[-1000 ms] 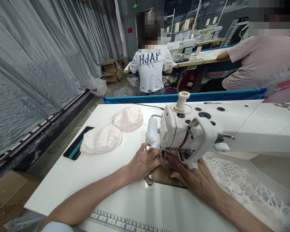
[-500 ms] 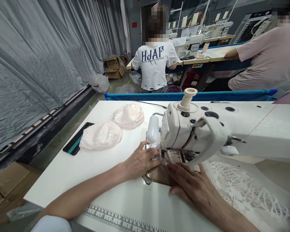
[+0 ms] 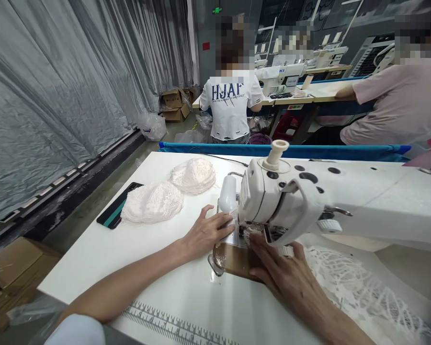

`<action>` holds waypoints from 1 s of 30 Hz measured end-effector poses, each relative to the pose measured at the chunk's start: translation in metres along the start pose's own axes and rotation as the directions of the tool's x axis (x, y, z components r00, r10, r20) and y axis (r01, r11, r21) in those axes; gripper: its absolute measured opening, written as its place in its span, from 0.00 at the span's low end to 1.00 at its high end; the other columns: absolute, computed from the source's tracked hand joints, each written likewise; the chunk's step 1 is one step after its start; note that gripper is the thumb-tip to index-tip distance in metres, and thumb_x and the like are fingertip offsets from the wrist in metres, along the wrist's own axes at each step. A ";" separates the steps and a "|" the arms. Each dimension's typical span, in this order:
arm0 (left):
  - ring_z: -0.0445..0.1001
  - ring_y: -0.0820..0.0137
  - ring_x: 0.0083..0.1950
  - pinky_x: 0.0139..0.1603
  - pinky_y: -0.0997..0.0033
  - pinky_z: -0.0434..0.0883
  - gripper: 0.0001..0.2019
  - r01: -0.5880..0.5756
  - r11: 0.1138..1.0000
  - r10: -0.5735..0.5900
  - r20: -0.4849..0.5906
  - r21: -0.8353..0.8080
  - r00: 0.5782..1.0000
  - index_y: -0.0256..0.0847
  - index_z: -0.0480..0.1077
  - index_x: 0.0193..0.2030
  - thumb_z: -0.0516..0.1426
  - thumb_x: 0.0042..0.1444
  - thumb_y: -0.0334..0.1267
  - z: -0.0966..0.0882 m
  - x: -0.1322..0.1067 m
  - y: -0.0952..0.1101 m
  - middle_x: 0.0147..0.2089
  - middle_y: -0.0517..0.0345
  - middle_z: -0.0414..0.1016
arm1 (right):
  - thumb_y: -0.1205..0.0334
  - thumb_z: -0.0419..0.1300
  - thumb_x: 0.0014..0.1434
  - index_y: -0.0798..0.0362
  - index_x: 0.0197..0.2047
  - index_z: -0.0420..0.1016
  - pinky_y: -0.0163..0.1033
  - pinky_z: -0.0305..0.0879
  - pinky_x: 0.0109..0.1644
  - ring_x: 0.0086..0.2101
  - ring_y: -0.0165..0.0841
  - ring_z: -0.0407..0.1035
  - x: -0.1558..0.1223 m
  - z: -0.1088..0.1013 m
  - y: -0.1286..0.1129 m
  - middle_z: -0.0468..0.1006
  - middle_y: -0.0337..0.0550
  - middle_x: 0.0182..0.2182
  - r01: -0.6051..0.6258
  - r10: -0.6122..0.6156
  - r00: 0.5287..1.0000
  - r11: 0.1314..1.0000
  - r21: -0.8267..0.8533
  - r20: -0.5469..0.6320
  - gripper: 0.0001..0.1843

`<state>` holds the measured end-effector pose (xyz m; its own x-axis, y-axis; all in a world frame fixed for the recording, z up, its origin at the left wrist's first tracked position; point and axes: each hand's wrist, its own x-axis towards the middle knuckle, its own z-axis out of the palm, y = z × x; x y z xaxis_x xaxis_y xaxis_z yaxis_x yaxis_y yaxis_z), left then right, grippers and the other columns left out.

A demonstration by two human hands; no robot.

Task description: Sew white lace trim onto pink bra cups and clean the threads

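A white sewing machine [image 3: 260, 191] stands on the white table, its needle area mostly hidden behind its head. My left hand [image 3: 205, 234] lies with fingers stretched out at the left of the needle, fingertips on the metal plate [image 3: 232, 239]. To the right of the needle, my right hand [image 3: 285, 270] rests with its fingers extended flat, tips by a small bit of pale lace [image 3: 248, 234] under the machine head. A brown, tape-covered panel [image 3: 233, 258] shows between the hands. White lace fabric [image 3: 355, 273] lies to the right of my right wrist.
Two pale lace bra cups [image 3: 153, 202] sit at the left, one overlapping a dark phone-like slab [image 3: 111, 215]. A ruler strip [image 3: 172, 326] runs along the near edge. Beyond a blue cloth trough [image 3: 215, 149], a person in a white shirt [image 3: 230, 105] and another in pink [image 3: 398, 105] sit.
My left hand has moved slightly left, away from the needle and my right hand, uncovering more of the brown panel. The right hand stays close to the needle. The view has tilted slightly.
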<state>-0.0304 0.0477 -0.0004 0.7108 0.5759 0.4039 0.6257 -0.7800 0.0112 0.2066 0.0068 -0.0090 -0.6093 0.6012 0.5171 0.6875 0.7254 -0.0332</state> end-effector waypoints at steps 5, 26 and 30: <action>0.70 0.65 0.55 0.59 0.51 0.53 0.13 0.057 0.998 -0.057 -0.029 -0.002 0.998 0.38 0.63 0.51 0.48 0.62 0.26 0.003 -0.001 -0.001 0.53 0.46 0.71 | 0.56 0.45 0.68 0.57 0.49 0.70 0.50 0.56 0.44 0.38 0.44 0.71 0.005 0.002 0.002 0.79 0.51 0.31 -0.048 0.047 0.999 0.996 -0.072 -0.017 0.18; 0.70 0.75 0.32 0.35 0.77 0.66 0.13 0.441 -0.482 -0.344 0.626 -0.757 0.700 0.33 0.76 0.30 0.67 0.45 0.43 -0.097 -0.057 0.132 0.30 0.56 0.74 | 0.44 0.59 0.56 0.53 0.32 0.69 0.34 0.57 0.31 0.28 0.29 0.59 0.001 -0.104 -0.055 0.66 0.36 0.26 -0.584 -0.094 0.766 0.309 0.750 0.635 0.18; 0.72 0.73 0.30 0.35 0.75 0.68 0.17 0.438 -0.593 -0.364 0.710 -0.676 0.603 0.34 0.78 0.30 0.69 0.38 0.45 -0.096 -0.077 0.153 0.26 0.55 0.76 | 0.49 0.56 0.60 0.55 0.29 0.69 0.33 0.55 0.29 0.26 0.28 0.56 -0.015 -0.107 -0.077 0.62 0.35 0.24 -0.657 -0.245 0.683 0.206 0.725 0.688 0.17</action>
<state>-0.0206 -0.1397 0.0580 0.4294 0.8049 -0.4095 -0.2773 0.5490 0.7885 0.2054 -0.0943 0.0775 -0.8562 0.4639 -0.2275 0.2557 -0.0022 -0.9668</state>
